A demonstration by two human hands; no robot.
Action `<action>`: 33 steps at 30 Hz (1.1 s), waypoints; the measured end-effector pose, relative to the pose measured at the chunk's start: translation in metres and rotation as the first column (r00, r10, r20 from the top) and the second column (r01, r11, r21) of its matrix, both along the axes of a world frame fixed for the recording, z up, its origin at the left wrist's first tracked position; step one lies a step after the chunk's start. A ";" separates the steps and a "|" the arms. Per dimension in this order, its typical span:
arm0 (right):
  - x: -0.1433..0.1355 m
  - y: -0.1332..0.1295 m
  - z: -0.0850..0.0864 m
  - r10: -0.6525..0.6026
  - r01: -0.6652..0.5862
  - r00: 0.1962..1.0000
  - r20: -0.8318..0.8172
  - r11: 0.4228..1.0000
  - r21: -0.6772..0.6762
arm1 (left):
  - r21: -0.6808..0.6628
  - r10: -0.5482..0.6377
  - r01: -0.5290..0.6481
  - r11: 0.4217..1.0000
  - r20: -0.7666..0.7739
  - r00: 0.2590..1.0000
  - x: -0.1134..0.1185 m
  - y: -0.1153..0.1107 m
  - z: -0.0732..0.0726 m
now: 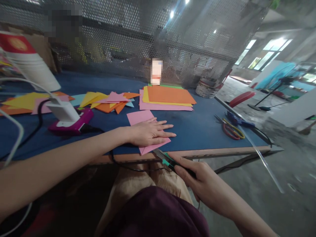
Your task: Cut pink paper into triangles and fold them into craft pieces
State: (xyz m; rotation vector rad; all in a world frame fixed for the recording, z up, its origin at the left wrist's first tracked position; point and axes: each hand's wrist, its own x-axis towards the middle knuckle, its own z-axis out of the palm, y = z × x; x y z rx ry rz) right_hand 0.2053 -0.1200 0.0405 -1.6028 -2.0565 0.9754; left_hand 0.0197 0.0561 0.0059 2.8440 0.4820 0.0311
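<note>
Pink paper (140, 118) lies at the front edge of the blue table, partly covered by my left hand (149, 132). That hand is flat on the sheet with its fingers spread. A utility knife (169, 161) with a black and green handle is gripped in my right hand (197, 174), just beyond the table's edge. Its blade points up and left, close to the paper's lower corner; whether it touches the paper I cannot tell. Behind the sheet rests a stack of coloured paper (170, 94), orange on top. Left of the stack are several cut or folded paper pieces (108, 100).
A purple power strip (84, 120) with a white plug (64, 112) and cables sits on the left. Stacked paper cups (34, 65) stand behind it. Scissors (232, 130), a glue gun (239, 120) and a clear stick (263, 159) lie right. Perforated metal panel (118, 42) backs the table.
</note>
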 end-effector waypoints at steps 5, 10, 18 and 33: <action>-0.003 -0.001 -0.001 0.026 -0.025 0.999 -0.023 1.000 0.012 | -0.001 -0.004 0.004 1.000 -0.002 1.000 0.000 0.000 0.000; -0.005 -0.001 0.002 0.013 -0.012 1.000 -0.011 1.000 0.013 | -0.005 -0.003 0.003 1.000 -0.002 1.000 0.000 -0.001 0.001; -0.008 0.001 0.004 0.028 -0.027 1.000 -0.010 0.999 0.016 | -0.025 -0.002 0.003 1.000 0.012 1.000 0.000 0.000 0.001; -0.014 0.000 0.004 0.060 -0.059 0.997 -0.043 0.998 0.025 | 0.008 -0.014 0.014 1.000 0.005 1.000 -0.001 0.001 -0.001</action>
